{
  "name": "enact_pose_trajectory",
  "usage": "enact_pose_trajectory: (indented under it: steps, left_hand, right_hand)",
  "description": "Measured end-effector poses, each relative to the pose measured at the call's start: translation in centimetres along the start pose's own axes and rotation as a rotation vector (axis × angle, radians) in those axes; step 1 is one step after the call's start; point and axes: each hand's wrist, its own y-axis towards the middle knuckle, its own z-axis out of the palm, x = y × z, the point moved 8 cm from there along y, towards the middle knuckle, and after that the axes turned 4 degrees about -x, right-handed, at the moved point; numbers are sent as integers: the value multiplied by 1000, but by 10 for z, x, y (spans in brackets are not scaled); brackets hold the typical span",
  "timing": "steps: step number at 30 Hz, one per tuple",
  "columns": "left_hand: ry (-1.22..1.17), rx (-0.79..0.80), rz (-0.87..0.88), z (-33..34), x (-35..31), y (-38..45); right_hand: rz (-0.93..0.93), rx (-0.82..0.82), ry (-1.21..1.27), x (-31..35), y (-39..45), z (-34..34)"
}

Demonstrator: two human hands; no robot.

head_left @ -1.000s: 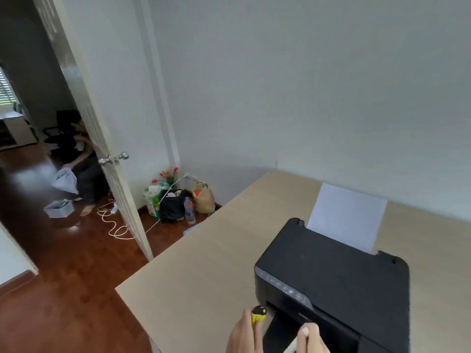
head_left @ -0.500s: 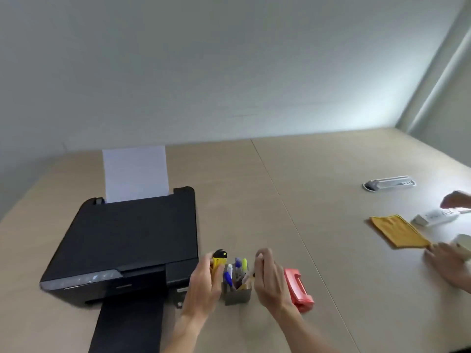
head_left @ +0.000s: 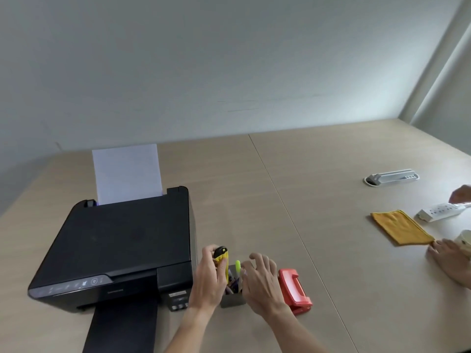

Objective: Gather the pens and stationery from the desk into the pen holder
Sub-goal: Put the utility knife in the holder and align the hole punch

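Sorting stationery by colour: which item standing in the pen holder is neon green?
The highlighter poking highest from the pen holder; the others look purple or blue.

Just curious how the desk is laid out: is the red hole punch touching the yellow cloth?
Apart. The head view shows the red hole punch lying beside the pen holder, with a wide stretch of bare desk between it and the yellow cloth.

Single head cam, wide-angle, worn by the person at the near edge of the desk. Faces forward and slightly down, toward the far wall. Wall fills the top half, desk the bottom. Both forearms enter from the bottom edge, closest to the lens. Printer near-left, second person's hands at right frame edge. No second view, no overlap.
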Motion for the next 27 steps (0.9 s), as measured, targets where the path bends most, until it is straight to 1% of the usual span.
enact_pose_trajectory:
  steps: [6, 10, 14, 16, 18, 20, 21, 22, 24, 27]
  left_hand:
    - [85, 79, 22, 12, 3, -7]
    - [157, 163, 35, 22, 7, -15]
    - [182, 149, 85, 25, 9, -24]
    - [237, 133, 120, 26, 9, -26]
    - [310, 153, 151, 27, 4, -29]
    - [395, 232, 218, 35, -2, -35]
    - [448, 281, 255, 40, -3, -39]
    - [504, 324, 274, 46, -2, -41]
    - [603, 386, 255, 56, 6, -43]
    - [683, 416, 210, 66, 13, -38]
  right_hand:
    - [76, 3, 59, -18, -5, 0]
    - [207, -5, 134, -37, -12, -1]
    - [397, -68, 163, -67, -29, -4]
    - [483, -76, 121, -84, -40, -2]
    - [560, -55, -5, -101, -51, 1]
    - [640, -18, -98, -115, -61, 4]
    - [669, 5, -102, -120, -65, 7]
    - [688, 31, -89, -122, -68, 11]
    - [694, 66, -71, -124, -72, 19]
    - [667, 38, -67, -123, -71, 23]
